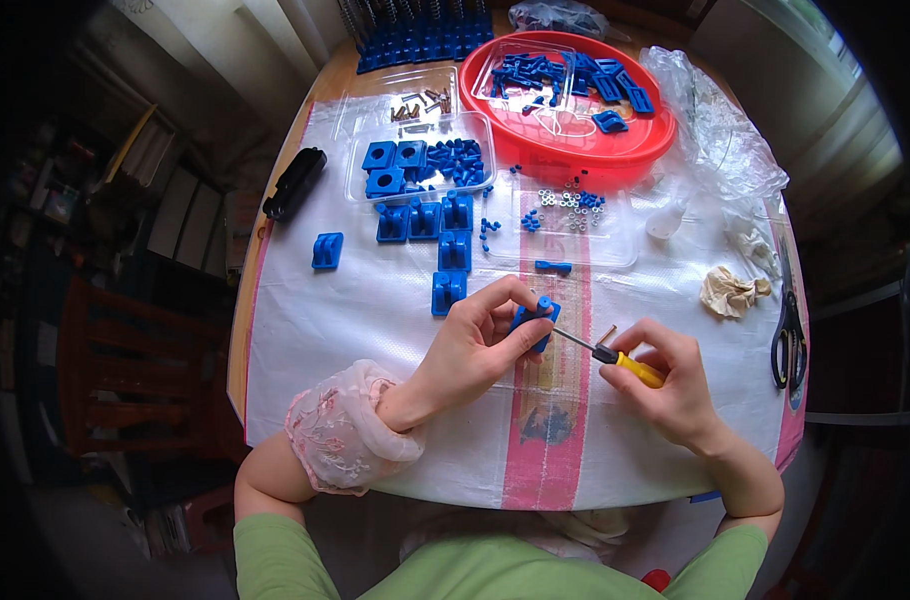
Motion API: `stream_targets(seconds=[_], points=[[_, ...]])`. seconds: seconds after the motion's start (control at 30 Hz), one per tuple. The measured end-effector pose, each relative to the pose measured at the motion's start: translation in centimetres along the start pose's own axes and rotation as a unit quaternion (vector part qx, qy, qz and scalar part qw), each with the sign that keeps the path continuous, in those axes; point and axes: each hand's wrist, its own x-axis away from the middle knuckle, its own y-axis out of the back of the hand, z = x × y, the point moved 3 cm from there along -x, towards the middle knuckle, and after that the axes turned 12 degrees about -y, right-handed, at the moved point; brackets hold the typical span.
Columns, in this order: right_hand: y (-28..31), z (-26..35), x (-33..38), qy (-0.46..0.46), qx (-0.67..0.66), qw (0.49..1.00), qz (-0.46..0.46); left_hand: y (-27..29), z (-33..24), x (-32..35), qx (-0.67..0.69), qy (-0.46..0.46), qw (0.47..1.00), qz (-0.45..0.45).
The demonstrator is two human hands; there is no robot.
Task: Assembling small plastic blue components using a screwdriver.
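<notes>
Left hand (475, 345) gripping blue block (535, 322), right hand (665, 385) holding yellow-handled screwdriver (615, 358) against it

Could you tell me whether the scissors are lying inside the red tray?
No, the scissors lie on the table's right edge, well apart from the red tray, which holds blue parts.

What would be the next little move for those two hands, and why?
Probably a turn of the screwdriver. The right hand grips its yellow handle, and the tip meets the small blue part pinched in the left hand, so driving a screw seems likely, though none is visible.
</notes>
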Motion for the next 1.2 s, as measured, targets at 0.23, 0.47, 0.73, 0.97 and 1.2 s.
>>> stream_targets(seconds=[0.23,0.47,0.73,0.97,1.2], points=[[0.1,0.4,0.0,0.194,0.136,0.968,-0.089,0.1,0.1,0.2,0.01,0.009,1.0,0.007],[0.3,-0.6,-0.1,0.084,0.04,0.994,-0.048,-0.1,0.1,0.2,0.009,-0.001,1.0,0.004],[0.1,-1.1,0.1,0.004,-0.046,0.999,-0.009,0.2,0.7,0.3,-0.029,-0.009,0.999,0.022],[0.1,-0.9,0.0,0.011,-0.033,0.999,-0.006,0.2,0.5,0.3,-0.028,-0.005,0.999,0.02],[-0.4,-1.3,0.1,0.013,-0.064,0.998,-0.015,-0.1,0.3,0.2,-0.007,-0.01,1.0,0.008]])
